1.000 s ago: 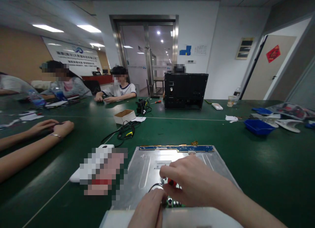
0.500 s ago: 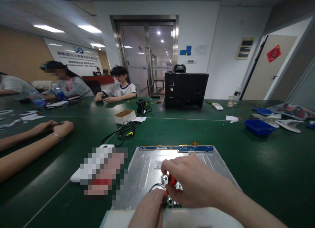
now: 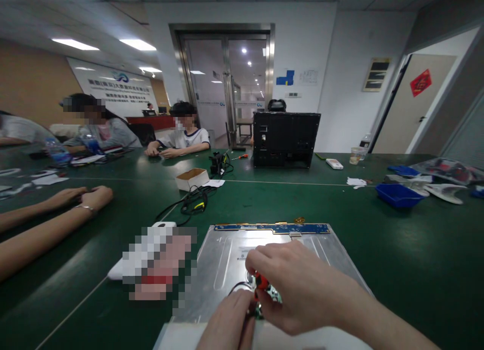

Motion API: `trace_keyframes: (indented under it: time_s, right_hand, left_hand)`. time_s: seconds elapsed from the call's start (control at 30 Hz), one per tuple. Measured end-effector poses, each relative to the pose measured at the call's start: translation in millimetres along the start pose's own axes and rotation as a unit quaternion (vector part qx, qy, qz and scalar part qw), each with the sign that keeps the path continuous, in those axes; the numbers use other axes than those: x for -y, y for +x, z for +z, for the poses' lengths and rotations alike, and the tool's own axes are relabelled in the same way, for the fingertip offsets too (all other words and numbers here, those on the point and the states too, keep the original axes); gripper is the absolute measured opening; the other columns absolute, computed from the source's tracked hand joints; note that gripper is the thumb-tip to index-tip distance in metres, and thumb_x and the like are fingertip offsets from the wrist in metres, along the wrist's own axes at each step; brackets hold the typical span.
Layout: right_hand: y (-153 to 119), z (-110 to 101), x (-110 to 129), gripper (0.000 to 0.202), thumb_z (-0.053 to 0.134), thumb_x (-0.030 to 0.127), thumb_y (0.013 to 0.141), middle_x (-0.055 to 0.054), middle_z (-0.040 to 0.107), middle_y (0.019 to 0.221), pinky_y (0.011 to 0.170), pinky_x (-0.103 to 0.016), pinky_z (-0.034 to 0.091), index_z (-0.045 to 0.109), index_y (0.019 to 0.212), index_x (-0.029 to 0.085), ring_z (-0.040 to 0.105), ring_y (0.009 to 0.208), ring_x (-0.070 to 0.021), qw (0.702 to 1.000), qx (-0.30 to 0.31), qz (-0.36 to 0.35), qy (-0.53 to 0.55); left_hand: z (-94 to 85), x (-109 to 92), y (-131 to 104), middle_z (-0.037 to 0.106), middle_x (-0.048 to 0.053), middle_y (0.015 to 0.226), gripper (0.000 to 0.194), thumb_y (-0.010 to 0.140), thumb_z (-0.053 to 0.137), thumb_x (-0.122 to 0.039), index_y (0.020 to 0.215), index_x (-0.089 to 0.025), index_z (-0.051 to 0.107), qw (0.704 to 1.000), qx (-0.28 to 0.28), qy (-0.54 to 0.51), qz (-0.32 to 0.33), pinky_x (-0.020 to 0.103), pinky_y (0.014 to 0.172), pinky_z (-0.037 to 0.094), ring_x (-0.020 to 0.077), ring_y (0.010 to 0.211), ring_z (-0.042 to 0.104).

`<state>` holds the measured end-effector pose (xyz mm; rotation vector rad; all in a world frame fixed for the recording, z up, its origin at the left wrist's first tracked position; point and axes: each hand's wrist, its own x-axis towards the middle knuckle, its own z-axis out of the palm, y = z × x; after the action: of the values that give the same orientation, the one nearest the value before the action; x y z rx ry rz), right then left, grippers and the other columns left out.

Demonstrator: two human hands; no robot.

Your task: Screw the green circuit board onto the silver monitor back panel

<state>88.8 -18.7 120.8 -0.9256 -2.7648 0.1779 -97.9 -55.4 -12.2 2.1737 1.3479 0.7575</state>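
On the surface [image 3: 416, 269], the right fingers [image 3: 259, 259] clamped the red tool [image 3: 261, 281] over the panel [image 3: 207, 289], apparently requiring steady alignment; the left fingers' [image 3: 241, 300] state was unclear.

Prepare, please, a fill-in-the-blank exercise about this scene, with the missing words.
The hand that grips the red handle is the person's ____ one. The strip along the far edge of the metal panel is ____. The black monitor stands on a ____ table.
Missing words: right; blue; green.
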Motion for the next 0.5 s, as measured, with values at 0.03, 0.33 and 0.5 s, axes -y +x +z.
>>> trace_keyframes:
  time_s: [0.03, 0.33, 0.5]
  right_hand:
    - [-0.2, -0.1, 0.1, 0.015, 0.058, 0.028, 0.081, -0.002, 0.066, 0.087, 0.052, -0.028, 0.026, 0.054, 0.092, 0.02, 0.059, 0.073, -0.0164, 1.0, -0.002, -0.002, 0.0]
    - [3.3, 6.9, -2.9, 0.008, 0.052, 0.026, 0.087, -0.001, 0.067, 0.079, 0.051, -0.03, 0.02, 0.055, 0.091, 0.02, 0.058, 0.066, -0.0157, 0.999, -0.028, 0.018, -0.028]
    - [1.9, 4.3, -3.5, 0.013, 0.057, 0.029, 0.082, -0.002, 0.066, 0.084, 0.052, -0.029, 0.025, 0.054, 0.09, 0.02, 0.057, 0.073, -0.0171, 0.999, -0.033, -0.003, 0.002]
  left_hand:
    - [0.8, 0.5, 0.6, 0.066, 0.008, 0.108, 0.016, 0.094, 0.056, -0.028, 0.105, -0.021, 0.065, 1.0, -0.003, -0.001, 0.005, 0.036, 0.084, 0.053, 0.0237, 0.097, 0.063]
    - [-3.1, 4.9, -1.0, 0.058, 0.009, 0.122, 0.028, 0.097, 0.057, -0.033, 0.121, -0.018, 0.058, 1.0, 0.011, 0.004, -0.018, 0.042, 0.085, 0.054, 0.0224, 0.1, 0.061]
    - [-3.0, 4.2, 0.1, 0.058, 0.009, 0.123, 0.027, 0.097, 0.057, -0.032, 0.121, -0.019, 0.058, 1.0, 0.019, 0.006, -0.011, 0.042, 0.086, 0.053, 0.0229, 0.102, 0.061]
